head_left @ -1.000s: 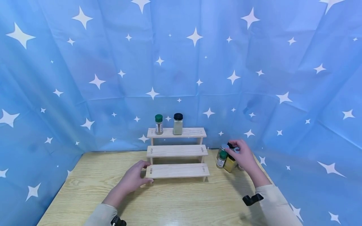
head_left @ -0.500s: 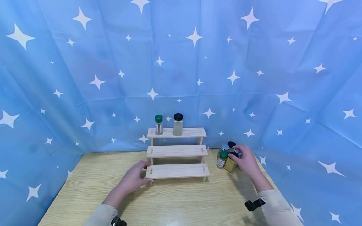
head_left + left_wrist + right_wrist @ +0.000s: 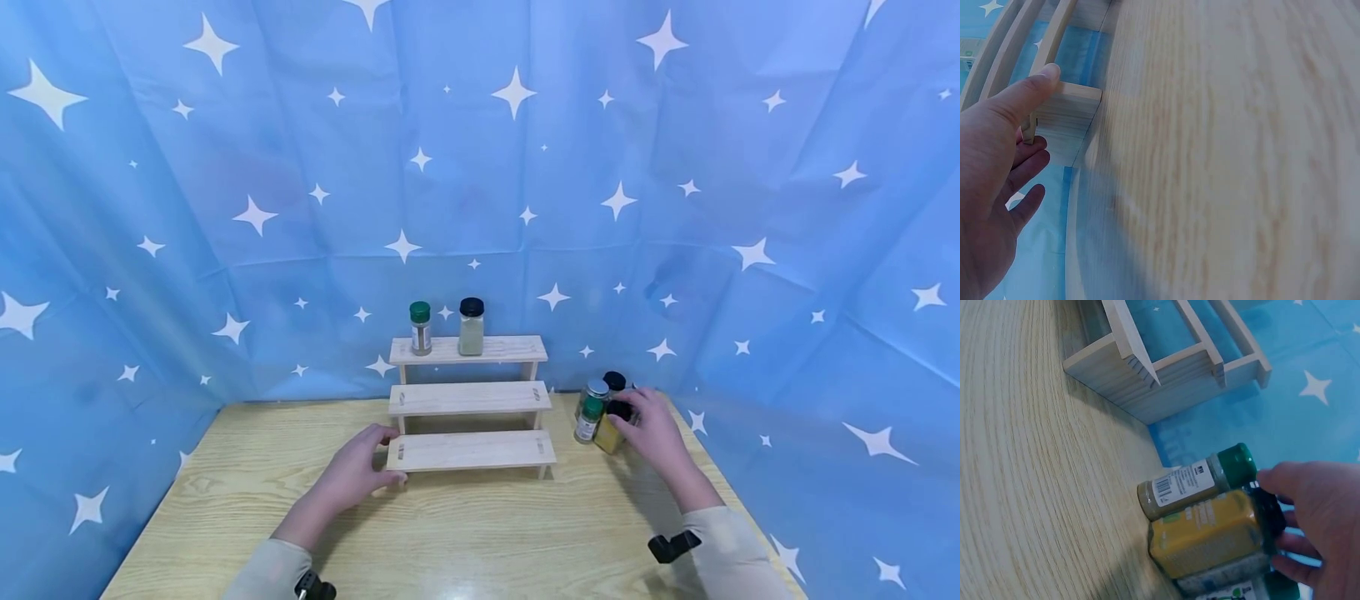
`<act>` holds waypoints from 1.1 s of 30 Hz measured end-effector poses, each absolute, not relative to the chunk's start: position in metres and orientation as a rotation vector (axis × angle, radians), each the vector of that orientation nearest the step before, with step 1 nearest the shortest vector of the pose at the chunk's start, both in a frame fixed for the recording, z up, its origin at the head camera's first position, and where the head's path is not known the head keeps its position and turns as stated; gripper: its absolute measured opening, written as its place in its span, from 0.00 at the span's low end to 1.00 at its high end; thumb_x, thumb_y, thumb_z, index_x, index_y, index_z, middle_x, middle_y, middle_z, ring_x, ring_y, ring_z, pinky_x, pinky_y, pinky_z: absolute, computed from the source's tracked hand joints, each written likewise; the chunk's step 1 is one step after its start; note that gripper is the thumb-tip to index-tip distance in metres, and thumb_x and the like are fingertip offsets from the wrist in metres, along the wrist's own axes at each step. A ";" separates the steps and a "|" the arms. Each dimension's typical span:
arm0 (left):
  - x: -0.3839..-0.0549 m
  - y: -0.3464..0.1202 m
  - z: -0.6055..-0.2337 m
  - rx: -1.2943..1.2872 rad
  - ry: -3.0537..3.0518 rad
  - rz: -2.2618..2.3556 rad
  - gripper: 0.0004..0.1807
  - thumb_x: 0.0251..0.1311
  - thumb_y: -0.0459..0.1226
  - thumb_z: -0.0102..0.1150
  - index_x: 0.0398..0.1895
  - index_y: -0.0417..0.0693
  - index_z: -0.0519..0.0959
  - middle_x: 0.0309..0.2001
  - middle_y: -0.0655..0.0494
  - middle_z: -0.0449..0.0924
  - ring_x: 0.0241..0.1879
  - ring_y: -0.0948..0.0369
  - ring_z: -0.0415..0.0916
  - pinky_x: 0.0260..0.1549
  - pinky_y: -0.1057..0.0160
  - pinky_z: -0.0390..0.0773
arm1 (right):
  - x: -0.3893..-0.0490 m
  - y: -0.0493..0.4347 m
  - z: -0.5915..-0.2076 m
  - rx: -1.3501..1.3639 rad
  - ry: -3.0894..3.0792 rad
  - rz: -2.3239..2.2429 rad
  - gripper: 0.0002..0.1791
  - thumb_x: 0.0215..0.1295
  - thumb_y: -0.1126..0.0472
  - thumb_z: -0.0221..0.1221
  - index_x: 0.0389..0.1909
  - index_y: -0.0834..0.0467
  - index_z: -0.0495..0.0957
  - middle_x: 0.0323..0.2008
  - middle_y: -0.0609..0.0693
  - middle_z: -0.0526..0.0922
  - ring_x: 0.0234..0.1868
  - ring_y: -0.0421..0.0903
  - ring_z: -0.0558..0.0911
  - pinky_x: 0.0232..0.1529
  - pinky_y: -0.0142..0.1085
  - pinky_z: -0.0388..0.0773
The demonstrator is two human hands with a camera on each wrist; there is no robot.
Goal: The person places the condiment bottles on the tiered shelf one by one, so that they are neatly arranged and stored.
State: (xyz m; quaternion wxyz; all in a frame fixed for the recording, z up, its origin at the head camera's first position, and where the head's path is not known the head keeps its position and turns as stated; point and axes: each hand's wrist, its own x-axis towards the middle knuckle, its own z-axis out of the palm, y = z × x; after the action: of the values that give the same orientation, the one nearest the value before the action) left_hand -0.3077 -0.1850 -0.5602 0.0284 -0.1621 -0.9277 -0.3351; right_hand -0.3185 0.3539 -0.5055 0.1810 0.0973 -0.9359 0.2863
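Observation:
A three-step wooden rack point(image 3: 471, 451) stands at the table's back middle. My left hand point(image 3: 352, 471) grips the left end of its lowest shelf; the left wrist view shows the thumb along the shelf's front edge. At the right, my right hand point(image 3: 660, 433) holds the black cap of a yellow spice jar point(image 3: 1210, 531) between thumb and fingers. The jar stands upright among others. Close beside it is a green-capped spice jar point(image 3: 1182, 484), its label facing the camera. Another green-capped jar point(image 3: 1282, 585) shows partly below my fingers in the right wrist view.
On the top shelf stand a green-capped jar point(image 3: 421, 329) and a black-capped jar point(image 3: 472, 327) of pale powder. A silver-lidded jar point(image 3: 597, 389) and another black-capped jar point(image 3: 614, 381) are behind the yellow one. A blue star-patterned curtain point(image 3: 480, 200) surrounds the table point(image 3: 465, 533).
My right hand has shifted right and lower, from over the rear jars to the yellow jar's black cap. The left hand keeps its place on the rack.

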 end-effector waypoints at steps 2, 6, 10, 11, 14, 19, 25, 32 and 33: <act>-0.307 -0.185 -0.560 -0.499 -2.861 -1.039 0.43 0.59 0.47 0.86 0.75 0.47 0.77 0.67 0.53 0.81 0.67 0.48 0.80 0.68 0.42 0.81 | -0.319 0.352 -0.505 0.280 -2.649 0.794 0.23 0.74 0.64 0.72 0.65 0.69 0.82 0.59 0.67 0.80 0.56 0.65 0.80 0.50 0.61 0.82; -0.307 -0.185 -0.560 -0.496 -2.856 -1.048 0.43 0.59 0.47 0.86 0.75 0.47 0.77 0.67 0.53 0.81 0.67 0.48 0.80 0.68 0.41 0.81 | -0.319 0.350 -0.505 0.278 -2.666 0.759 0.25 0.73 0.64 0.72 0.66 0.71 0.81 0.60 0.67 0.79 0.59 0.68 0.79 0.55 0.64 0.82; -0.307 -0.185 -0.561 -0.498 -2.852 -1.053 0.43 0.59 0.48 0.86 0.75 0.47 0.77 0.67 0.53 0.81 0.67 0.48 0.80 0.67 0.42 0.82 | -0.320 0.349 -0.507 0.278 -2.669 0.744 0.25 0.72 0.65 0.73 0.64 0.71 0.81 0.59 0.68 0.78 0.61 0.70 0.78 0.58 0.67 0.81; -0.307 -0.185 -0.561 -0.500 -2.850 -1.054 0.43 0.59 0.48 0.86 0.75 0.47 0.77 0.67 0.53 0.81 0.67 0.48 0.80 0.67 0.41 0.82 | -0.321 0.349 -0.507 0.277 -2.669 0.741 0.25 0.71 0.65 0.74 0.64 0.71 0.82 0.59 0.68 0.79 0.61 0.70 0.78 0.59 0.68 0.81; -0.308 -0.186 -0.561 -0.500 -2.846 -1.053 0.43 0.59 0.47 0.86 0.75 0.47 0.77 0.67 0.53 0.81 0.67 0.48 0.80 0.67 0.42 0.82 | -0.321 0.348 -0.507 0.280 -2.675 0.723 0.24 0.70 0.66 0.75 0.63 0.70 0.83 0.59 0.68 0.80 0.61 0.71 0.79 0.59 0.69 0.81; -0.308 -0.186 -0.561 -0.495 -2.845 -1.045 0.42 0.59 0.47 0.86 0.75 0.47 0.77 0.67 0.53 0.82 0.67 0.49 0.80 0.67 0.42 0.82 | -0.320 0.348 -0.507 0.308 -2.676 0.674 0.24 0.69 0.66 0.76 0.62 0.67 0.84 0.58 0.66 0.83 0.59 0.70 0.82 0.57 0.68 0.83; -0.308 -0.185 -0.561 -0.497 -2.847 -1.053 0.42 0.59 0.47 0.86 0.75 0.47 0.77 0.66 0.54 0.82 0.67 0.48 0.80 0.67 0.42 0.82 | -0.315 0.349 -0.508 0.303 -2.664 0.687 0.24 0.70 0.64 0.76 0.64 0.67 0.85 0.54 0.63 0.85 0.48 0.60 0.84 0.44 0.55 0.83; -0.308 -0.186 -0.562 -0.497 -2.852 -1.043 0.42 0.59 0.47 0.86 0.75 0.48 0.77 0.67 0.53 0.81 0.67 0.49 0.80 0.67 0.42 0.82 | -0.314 0.354 -0.503 0.274 -2.612 0.831 0.24 0.72 0.63 0.74 0.65 0.66 0.84 0.56 0.64 0.84 0.43 0.54 0.80 0.37 0.41 0.80; -0.309 -0.186 -0.562 -0.496 -2.855 -1.042 0.42 0.59 0.47 0.86 0.75 0.48 0.77 0.66 0.53 0.81 0.67 0.49 0.80 0.67 0.43 0.82 | -0.313 0.355 -0.501 0.272 -2.599 0.841 0.24 0.73 0.63 0.74 0.66 0.66 0.84 0.56 0.64 0.84 0.43 0.54 0.80 0.35 0.40 0.80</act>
State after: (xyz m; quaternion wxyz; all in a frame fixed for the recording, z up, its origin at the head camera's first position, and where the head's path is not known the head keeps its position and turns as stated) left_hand -0.3086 -0.1856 -0.5622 0.0312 -0.1612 -0.9266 -0.3382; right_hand -0.3129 0.3546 -0.5011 0.1970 0.0970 -0.9282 0.3005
